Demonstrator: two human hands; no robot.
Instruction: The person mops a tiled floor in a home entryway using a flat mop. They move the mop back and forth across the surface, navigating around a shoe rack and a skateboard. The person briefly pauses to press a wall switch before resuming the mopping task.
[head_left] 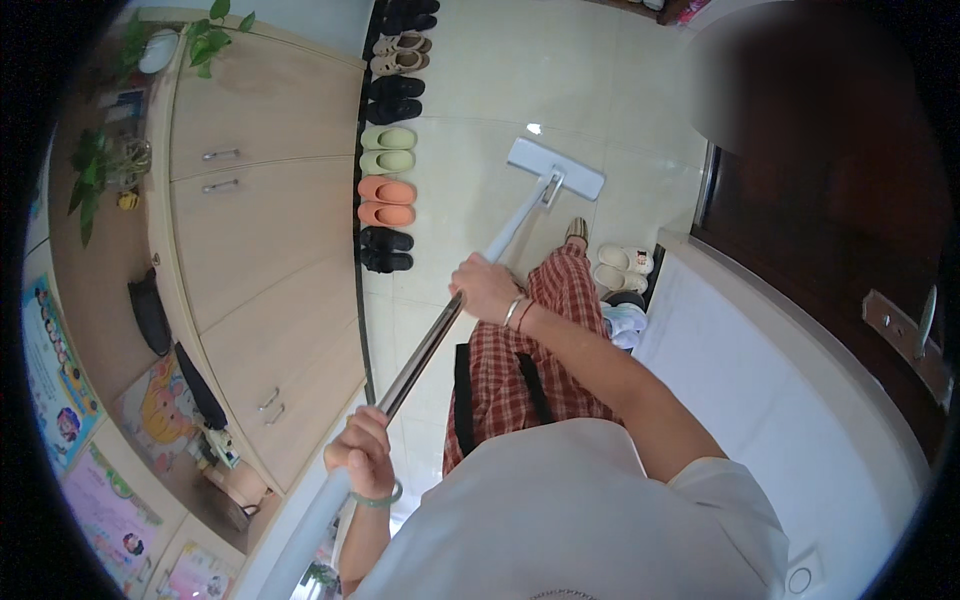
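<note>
A flat mop (422, 355) runs diagonally in front of me, its pole partly shiny metal and partly white. Its pale rectangular head (585, 182) rests on the tiled floor ahead of my foot. Lower on the pole, toward the head, my right hand (487, 288) is closed around it. My left hand (362, 450) wraps the pole nearer its upper end, at the lower left; a green bangle (378, 497) circles that wrist. The pole slants past my red checked trousers (500, 385).
Along the left cabinet (265, 240) stands a row of shoes, including orange slippers (387, 202) and green slippers (388, 150). White clogs (622, 268) sit near my foot, beside a low white wall (760, 390). A dark door (830, 210) with a metal handle is at right.
</note>
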